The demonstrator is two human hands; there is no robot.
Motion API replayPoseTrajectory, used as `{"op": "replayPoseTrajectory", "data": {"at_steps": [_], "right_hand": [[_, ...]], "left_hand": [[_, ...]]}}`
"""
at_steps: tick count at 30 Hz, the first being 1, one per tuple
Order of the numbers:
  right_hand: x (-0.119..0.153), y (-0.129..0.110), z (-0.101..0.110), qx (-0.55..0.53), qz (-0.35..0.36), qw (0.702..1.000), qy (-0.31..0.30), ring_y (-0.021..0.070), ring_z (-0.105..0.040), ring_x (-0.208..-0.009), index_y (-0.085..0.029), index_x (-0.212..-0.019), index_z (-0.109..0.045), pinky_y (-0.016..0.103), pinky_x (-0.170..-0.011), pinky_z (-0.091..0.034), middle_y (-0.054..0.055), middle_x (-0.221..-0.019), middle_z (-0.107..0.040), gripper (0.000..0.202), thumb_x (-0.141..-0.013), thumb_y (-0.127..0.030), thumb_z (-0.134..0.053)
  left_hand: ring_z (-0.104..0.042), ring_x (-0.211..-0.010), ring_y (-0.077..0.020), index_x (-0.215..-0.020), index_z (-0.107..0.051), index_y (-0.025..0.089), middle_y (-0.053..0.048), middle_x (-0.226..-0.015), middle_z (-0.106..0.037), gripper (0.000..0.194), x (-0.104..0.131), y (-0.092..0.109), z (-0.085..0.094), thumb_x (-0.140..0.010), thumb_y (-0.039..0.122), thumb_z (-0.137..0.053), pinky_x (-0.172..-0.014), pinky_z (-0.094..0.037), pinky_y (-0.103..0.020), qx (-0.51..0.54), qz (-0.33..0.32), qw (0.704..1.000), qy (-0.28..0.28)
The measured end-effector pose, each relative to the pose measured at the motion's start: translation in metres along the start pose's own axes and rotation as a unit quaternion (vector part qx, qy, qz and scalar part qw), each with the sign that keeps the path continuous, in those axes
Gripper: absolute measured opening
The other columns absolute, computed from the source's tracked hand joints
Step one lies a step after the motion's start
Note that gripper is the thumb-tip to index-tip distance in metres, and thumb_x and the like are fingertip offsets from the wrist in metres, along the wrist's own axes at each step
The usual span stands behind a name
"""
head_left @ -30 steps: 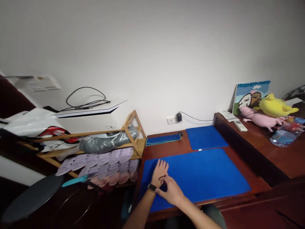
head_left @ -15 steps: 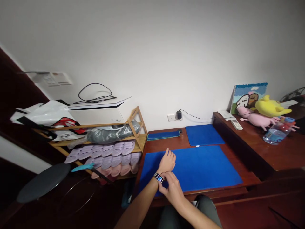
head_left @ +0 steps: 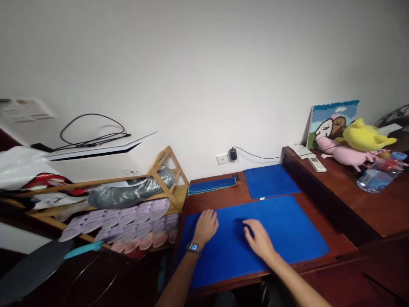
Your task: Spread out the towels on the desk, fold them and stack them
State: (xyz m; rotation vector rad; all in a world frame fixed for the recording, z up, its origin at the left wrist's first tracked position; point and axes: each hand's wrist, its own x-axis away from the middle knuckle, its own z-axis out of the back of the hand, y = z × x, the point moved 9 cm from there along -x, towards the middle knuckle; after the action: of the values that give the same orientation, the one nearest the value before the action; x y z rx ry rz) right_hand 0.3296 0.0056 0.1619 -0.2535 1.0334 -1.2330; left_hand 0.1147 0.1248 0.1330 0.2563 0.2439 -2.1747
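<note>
My left hand [head_left: 206, 227] is at the left part of a large blue mat [head_left: 284, 232], back up, its fingers slightly spread and nothing in it. A smartwatch [head_left: 192, 247] with a lit screen is on the left wrist. To its right, my right hand [head_left: 258, 239] is over the middle of the mat, thumb and fingers apart, holding nothing. Behind the large mat lie a smaller blue mat [head_left: 271, 181] and a narrow folded blue cloth [head_left: 212, 185].
On the left, a wooden rack [head_left: 183, 194] holds slippers, a wrapped bundle and a white box [head_left: 99, 164]. The raised surface at right [head_left: 354, 202] bears a remote [head_left: 317, 164], plush toys, a picture and a bottle [head_left: 380, 175]. A charger [head_left: 233, 154] is in the wall socket.
My right hand has left the watch and moved right, over the mat. My left hand has moved left and turned palm down. The view has shifted a little.
</note>
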Motion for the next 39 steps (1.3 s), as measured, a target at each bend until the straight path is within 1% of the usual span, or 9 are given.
{"op": "replayPoseTrajectory", "data": {"at_steps": [3, 6, 12, 18, 26, 29, 32, 36, 39], "right_hand": [[-0.026, 0.107, 0.03, 0.135, -0.072, 0.988, -0.035, 0.0293, -0.065, -0.125, -0.022, -0.131, -0.07, 0.05, -0.113, -0.049, 0.013, -0.131, -0.073, 0.046, -0.103, -0.035, -0.035], [-0.04, 0.199, 0.05, 0.26, -0.149, 0.949, -0.093, 0.0304, -0.051, -0.143, -0.014, -0.146, -0.06, 0.05, -0.123, -0.035, 0.016, -0.152, -0.059, 0.059, -0.102, -0.037, -0.029], [-0.012, 0.31, 0.077, 0.365, -0.246, 0.88, -0.179, 0.0284, -0.022, -0.16, -0.02, -0.166, -0.03, 0.051, -0.129, -0.019, 0.007, -0.172, -0.029, 0.072, -0.102, -0.053, -0.023], [0.008, 0.342, 0.099, 0.387, -0.277, 0.864, -0.163, 0.0267, -0.018, -0.161, -0.017, -0.168, -0.02, 0.049, -0.13, -0.016, 0.006, -0.174, -0.022, 0.077, -0.102, -0.057, -0.014], [0.004, 0.34, 0.102, 0.402, -0.336, 0.829, -0.193, 0.0291, -0.018, -0.161, -0.021, -0.168, -0.021, 0.058, -0.128, -0.015, 0.007, -0.174, -0.022, 0.073, -0.101, -0.05, -0.015], [-0.019, 0.301, 0.09, 0.427, -0.333, 0.826, -0.154, 0.0348, -0.025, -0.158, -0.009, -0.164, -0.033, 0.061, -0.127, -0.017, 0.017, -0.17, -0.032, 0.071, -0.1, -0.037, -0.021], [-0.053, 0.205, 0.021, 0.405, -0.201, 0.883, -0.128, 0.0351, -0.027, -0.158, -0.002, -0.16, -0.038, 0.057, -0.128, -0.017, 0.021, -0.168, -0.035, 0.068, -0.1, -0.03, -0.025], [-0.06, 0.065, -0.129, 0.246, -0.022, 0.942, -0.229, 0.0271, -0.026, -0.159, -0.015, -0.164, -0.034, 0.05, -0.13, -0.019, 0.009, -0.169, -0.035, 0.065, -0.106, -0.042, -0.026], [-0.045, 0.017, -0.195, 0.166, 0.036, 0.943, -0.286, 0.0247, -0.024, -0.159, -0.018, -0.165, -0.031, 0.051, -0.131, -0.019, 0.008, -0.17, -0.032, 0.066, -0.107, -0.049, -0.028]], "left_hand": [[-0.053, -0.141, -0.0347, -0.14, -0.064, 0.018, -0.016, -0.148, -0.062, 0.049, 0.035, -0.082, -0.045, -0.1, 0.033, -0.039, -0.118, -0.04, -0.055, 0.011, 0.115, 0.993, -0.023], [-0.047, -0.148, -0.0333, -0.15, -0.057, 0.02, -0.013, -0.158, -0.054, 0.055, 0.062, -0.129, -0.083, -0.102, 0.042, -0.039, -0.12, -0.039, -0.053, 0.024, 0.161, 0.986, -0.043], [-0.038, -0.154, -0.0297, -0.157, -0.047, 0.028, -0.009, -0.167, -0.042, 0.057, 0.075, -0.144, -0.105, -0.105, 0.051, -0.038, -0.123, -0.036, -0.053, 0.047, 0.166, 0.985, -0.028], [-0.036, -0.155, -0.0301, -0.161, -0.041, 0.028, -0.01, -0.17, -0.035, 0.06, 0.074, -0.142, -0.105, -0.106, 0.053, -0.037, -0.125, -0.033, -0.054, 0.053, 0.17, 0.983, -0.041], [-0.033, -0.156, -0.0337, -0.158, -0.046, 0.023, -0.013, -0.168, -0.04, 0.061, 0.076, -0.138, -0.099, -0.105, 0.051, -0.038, -0.123, -0.035, -0.056, 0.055, 0.208, 0.977, -0.009], [-0.032, -0.156, -0.0338, -0.159, -0.044, 0.023, -0.013, -0.169, -0.037, 0.062, 0.076, -0.137, -0.102, -0.105, 0.053, -0.036, -0.124, -0.033, -0.055, 0.067, 0.214, 0.974, -0.019], [-0.029, -0.158, -0.0338, -0.161, -0.041, 0.022, -0.013, -0.171, -0.034, 0.064, 0.076, -0.136, -0.103, -0.105, 0.054, -0.036, -0.125, -0.03, -0.054, 0.077, 0.217, 0.973, -0.021], [-0.027, -0.158, -0.034, -0.162, -0.04, 0.022, -0.014, -0.171, -0.032, 0.065, 0.077, -0.135, -0.105, -0.105, 0.054, -0.036, -0.125, -0.03, -0.055, 0.086, 0.215, 0.973, -0.024], [-0.027, -0.158, -0.0334, -0.162, -0.039, 0.023, -0.013, -0.171, -0.033, 0.065, 0.077, -0.136, -0.106, -0.105, 0.054, -0.036, -0.125, -0.03, -0.054, 0.084, 0.213, 0.973, -0.019]]}}
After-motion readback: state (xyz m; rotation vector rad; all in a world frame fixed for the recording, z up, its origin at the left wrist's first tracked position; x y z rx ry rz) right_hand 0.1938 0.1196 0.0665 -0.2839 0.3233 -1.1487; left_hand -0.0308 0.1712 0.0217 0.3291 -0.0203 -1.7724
